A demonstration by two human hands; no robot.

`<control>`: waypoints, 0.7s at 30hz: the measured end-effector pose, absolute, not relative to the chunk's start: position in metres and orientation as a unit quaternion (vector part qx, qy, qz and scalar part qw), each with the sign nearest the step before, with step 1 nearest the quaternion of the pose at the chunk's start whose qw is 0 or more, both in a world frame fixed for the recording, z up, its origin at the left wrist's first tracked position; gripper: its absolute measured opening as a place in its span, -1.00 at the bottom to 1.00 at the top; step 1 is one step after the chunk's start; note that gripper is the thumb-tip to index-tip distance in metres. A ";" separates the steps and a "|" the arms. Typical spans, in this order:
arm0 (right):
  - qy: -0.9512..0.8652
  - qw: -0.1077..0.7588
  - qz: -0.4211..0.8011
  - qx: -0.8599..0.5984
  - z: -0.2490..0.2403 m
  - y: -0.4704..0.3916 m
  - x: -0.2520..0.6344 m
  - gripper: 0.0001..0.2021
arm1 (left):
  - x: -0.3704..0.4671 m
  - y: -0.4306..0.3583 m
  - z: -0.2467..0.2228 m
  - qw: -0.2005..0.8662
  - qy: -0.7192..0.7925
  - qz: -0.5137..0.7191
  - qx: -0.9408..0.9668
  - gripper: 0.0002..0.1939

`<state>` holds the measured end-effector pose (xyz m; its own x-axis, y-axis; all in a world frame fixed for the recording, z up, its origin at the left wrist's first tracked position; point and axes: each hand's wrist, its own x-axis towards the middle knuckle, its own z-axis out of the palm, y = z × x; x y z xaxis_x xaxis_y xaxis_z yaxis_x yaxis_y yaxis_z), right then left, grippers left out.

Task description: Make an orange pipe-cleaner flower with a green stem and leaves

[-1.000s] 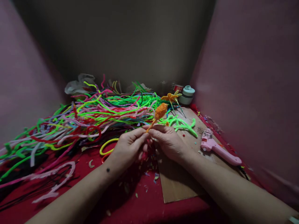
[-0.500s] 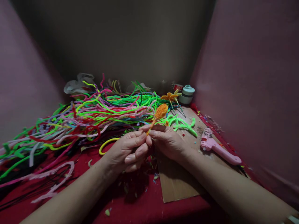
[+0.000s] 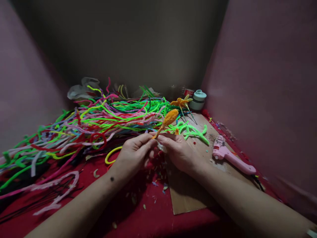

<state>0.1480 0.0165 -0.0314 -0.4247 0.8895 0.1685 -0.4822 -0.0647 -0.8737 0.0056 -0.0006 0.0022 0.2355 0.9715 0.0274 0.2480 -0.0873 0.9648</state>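
An orange pipe-cleaner petal (image 3: 170, 117), a fuzzy oval loop with a twisted stem, points up and away to the right between my hands. My left hand (image 3: 136, 148) pinches the lower end of that stem between thumb and fingers. Close beside it, my right hand (image 3: 177, 149) is closed on the stem from the other side, thumb on top. Something pale shows under the right thumb; I cannot make out what it is. The fingers hide the very bottom of the stem.
Many coloured pipe cleaners (image 3: 119, 114) lie heaped behind my hands. A cardboard sheet (image 3: 190, 196) is at the right, with a pink glue gun (image 3: 230, 156) and bright green pieces (image 3: 193, 130). Orange flowers (image 3: 182, 102) and a pale green-lidded jar (image 3: 198, 99) stand farther back.
My left hand has rolled over, its back now facing up with the fingers tucked under. The orange petal has turned and looks narrower. My right hand has hardly moved.
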 end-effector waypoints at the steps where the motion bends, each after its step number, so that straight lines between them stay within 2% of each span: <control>1: -0.471 0.482 0.707 -0.213 -0.031 0.017 0.149 -0.77 | 0.006 -0.001 0.004 0.520 0.474 0.380 0.600 -0.77; 5: -0.451 0.489 0.713 -0.223 -0.029 0.021 0.152 -0.79 | 0.003 0.003 0.001 0.678 0.395 0.367 0.500 -0.79; 8: -0.446 0.494 0.711 -0.227 -0.029 0.023 0.153 -0.91 | -0.002 0.008 -0.006 0.759 0.331 0.346 0.442 -0.83; 11: -0.435 0.492 0.719 -0.227 -0.029 0.024 0.153 -0.93 | -0.005 0.011 -0.007 0.797 0.294 0.321 0.418 -0.88; 13: -0.421 0.498 0.722 -0.232 -0.030 0.023 0.152 -0.89 | -0.003 0.009 -0.005 0.774 0.321 0.311 0.449 -0.84; 15: -0.414 0.513 0.713 -0.236 -0.032 0.023 0.151 -0.88 | 0.000 0.006 -0.003 0.665 0.396 0.330 0.541 -0.77; 19: -0.423 0.536 0.686 -0.250 -0.033 0.019 0.149 -0.92 | 0.004 0.001 -0.010 0.248 0.503 0.394 0.728 -0.87; 21: -0.430 0.549 0.664 -0.271 -0.030 0.016 0.148 -0.94 | 0.002 0.001 -0.016 0.138 0.502 0.380 0.764 -0.88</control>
<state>0.1478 0.0164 -0.0300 -0.2500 0.9618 0.1114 -0.4952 -0.0281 -0.8683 0.0025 0.0007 -0.0158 0.2062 0.8723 0.4433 0.6629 -0.4578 0.5924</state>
